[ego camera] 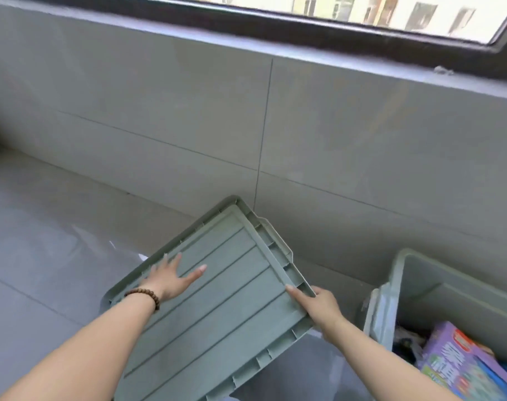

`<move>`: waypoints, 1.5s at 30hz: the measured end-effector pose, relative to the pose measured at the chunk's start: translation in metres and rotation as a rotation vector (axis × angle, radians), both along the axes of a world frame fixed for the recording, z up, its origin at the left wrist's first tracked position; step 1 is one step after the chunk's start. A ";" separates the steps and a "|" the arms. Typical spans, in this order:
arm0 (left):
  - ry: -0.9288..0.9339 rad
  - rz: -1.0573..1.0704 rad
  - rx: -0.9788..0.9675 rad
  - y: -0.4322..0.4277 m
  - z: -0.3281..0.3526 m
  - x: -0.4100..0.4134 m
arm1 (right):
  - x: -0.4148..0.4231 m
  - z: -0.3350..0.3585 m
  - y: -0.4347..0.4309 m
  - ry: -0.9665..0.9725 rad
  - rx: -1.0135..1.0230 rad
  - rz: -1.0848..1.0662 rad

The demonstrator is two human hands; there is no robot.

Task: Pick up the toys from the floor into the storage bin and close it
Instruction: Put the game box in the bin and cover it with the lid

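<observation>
Toys lay inside the open sage-green plastic storage bin; we could make out a purple printed cardboard toy box against its near wall, with a dark tangle of other things just left of that box, too blurred to name. The bin had no cover on it. Left of the bin, and apart from it, we held its flat sage-green ribbed plastic lid above the floor, underside facing us and tilted, far corner highest. Our right hand gripped the lid edge nearest the bin, thumb laid along the inner rim and fingers wrapped out of sight beneath. Our left hand lay flat on the lid's ribbed face toward the edge farthest from the bin, fingers spread wide; a brown wooden bead bracelet circled that wrist. Under the lid and left of the bin stretched the glossy grey tiled floor. Behind the bin rose a low grey tiled wall, capped by a dark window sill under the glass.
</observation>
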State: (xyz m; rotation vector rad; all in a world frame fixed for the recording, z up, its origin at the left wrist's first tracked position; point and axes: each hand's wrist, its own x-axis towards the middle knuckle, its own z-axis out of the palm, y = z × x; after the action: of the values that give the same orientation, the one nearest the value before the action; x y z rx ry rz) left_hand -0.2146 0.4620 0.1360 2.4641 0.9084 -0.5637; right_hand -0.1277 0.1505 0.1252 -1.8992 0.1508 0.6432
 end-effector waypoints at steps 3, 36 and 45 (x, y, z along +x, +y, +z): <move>-0.081 -0.011 0.038 -0.013 0.059 -0.011 | -0.010 0.053 -0.040 -0.103 -0.020 -0.055; -0.158 -0.921 -0.056 -0.483 0.079 -0.057 | -0.204 0.075 -0.529 0.072 0.210 -0.977; -0.207 -0.944 0.028 -0.482 0.055 -0.050 | -0.229 0.080 -0.516 -0.379 -0.400 -0.728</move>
State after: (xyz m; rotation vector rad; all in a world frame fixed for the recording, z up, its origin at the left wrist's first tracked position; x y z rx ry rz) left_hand -0.2645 -0.0201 0.1909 2.8046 -0.3891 -0.5529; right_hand -0.3571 -0.3655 0.2057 -2.1089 0.7256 -0.2590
